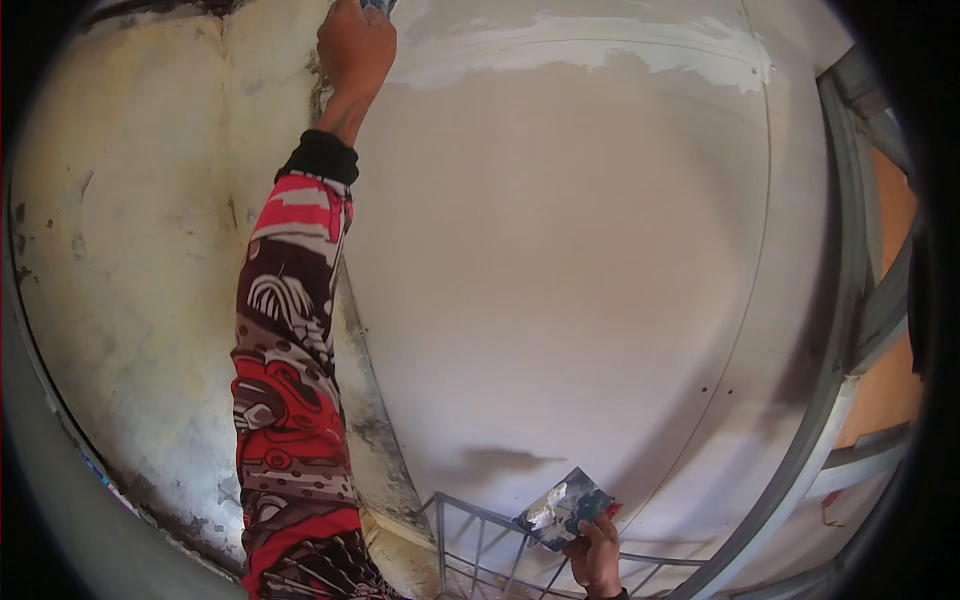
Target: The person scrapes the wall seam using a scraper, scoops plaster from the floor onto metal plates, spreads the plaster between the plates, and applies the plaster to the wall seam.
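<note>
My left hand (356,45) is raised to the top edge of the view, its patterned sleeve (292,330) crossing the left side of the picture. Its fingers are closed around a tool with a bluish-grey part (380,5), mostly cut off by the edge. Low on the right, my right hand (597,556) grips a putty knife (565,508) with a wide dark blade. Whitish putty (550,510) is smeared on that blade. In front of me is a large pale board (560,260), with a wet-looking white putty band (640,50) across its top.
A stained, yellowish old wall (130,250) meets the board on the left. Grey metal framing (845,230) stands along the right, with an orange-brown panel (885,290) behind it. A grey metal railing (480,545) runs below, near my right hand. Screw heads (705,390) dot the board.
</note>
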`<control>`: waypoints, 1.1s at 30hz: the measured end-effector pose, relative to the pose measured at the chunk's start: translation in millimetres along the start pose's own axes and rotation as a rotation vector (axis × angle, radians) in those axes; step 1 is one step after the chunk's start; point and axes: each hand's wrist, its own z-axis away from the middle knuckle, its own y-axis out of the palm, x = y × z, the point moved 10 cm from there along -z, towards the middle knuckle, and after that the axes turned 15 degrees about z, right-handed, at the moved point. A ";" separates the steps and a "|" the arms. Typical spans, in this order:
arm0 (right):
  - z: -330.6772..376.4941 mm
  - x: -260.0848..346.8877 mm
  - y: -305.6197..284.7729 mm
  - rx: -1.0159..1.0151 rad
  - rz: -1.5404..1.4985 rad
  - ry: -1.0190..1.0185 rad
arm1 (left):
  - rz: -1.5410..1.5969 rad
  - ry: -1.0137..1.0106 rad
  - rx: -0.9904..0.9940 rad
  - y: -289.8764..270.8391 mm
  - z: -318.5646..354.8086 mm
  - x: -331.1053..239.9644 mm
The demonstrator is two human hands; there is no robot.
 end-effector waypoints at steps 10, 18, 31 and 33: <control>25.3 48.7 5.2 -0.173 0.936 -0.678 | -0.449 0.276 -0.027 59.1 -2.2 -9.3; 8.1 21.8 -18.5 -0.150 0.688 -0.344 | -0.592 0.429 0.081 84.4 0.0 -19.9; 9.4 20.8 -14.1 -0.175 0.624 -0.327 | -0.663 0.538 0.153 113.0 0.0 -22.2; 10.9 24.3 -10.5 -0.161 0.714 -0.311 | -0.651 0.522 0.166 114.4 -0.4 -23.4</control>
